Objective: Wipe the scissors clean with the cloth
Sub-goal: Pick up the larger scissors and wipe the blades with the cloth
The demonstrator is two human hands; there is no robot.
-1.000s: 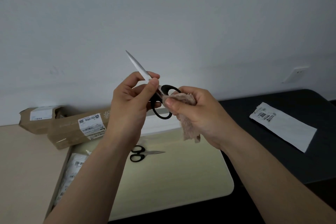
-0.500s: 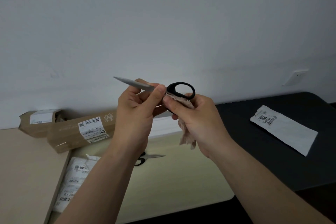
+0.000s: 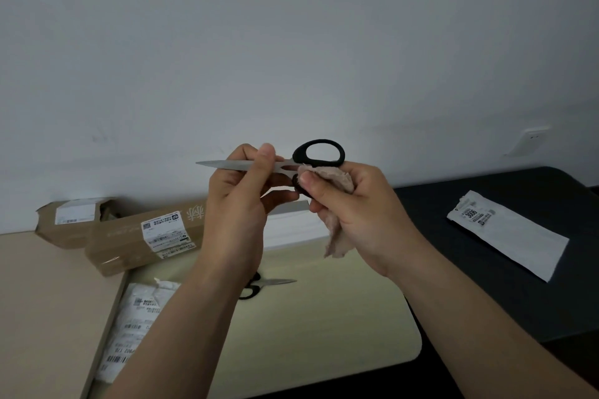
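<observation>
Black-handled scissors (image 3: 319, 153) are held in the air, blades closed and pointing left, about level. My left hand (image 3: 241, 201) pinches the steel blades near the pivot between thumb and fingers. My right hand (image 3: 355, 214) grips a crumpled pinkish cloth (image 3: 337, 230) and presses it with the thumb against the lower handle loop, which is mostly hidden. The cloth's loose end hangs below the hand.
A second pair of black scissors (image 3: 259, 286) lies on the pale yellow table (image 3: 324, 334), partly behind my left forearm. Two cardboard parcels (image 3: 136, 236) sit at the back left, a plastic mailer (image 3: 133, 327) at the left, and a white envelope (image 3: 509, 233) on the dark table to the right.
The scissors swung from pointing up and left to lying level, tip to the left. Both hands rose slightly. The cloth shifted along the handle near the pivot.
</observation>
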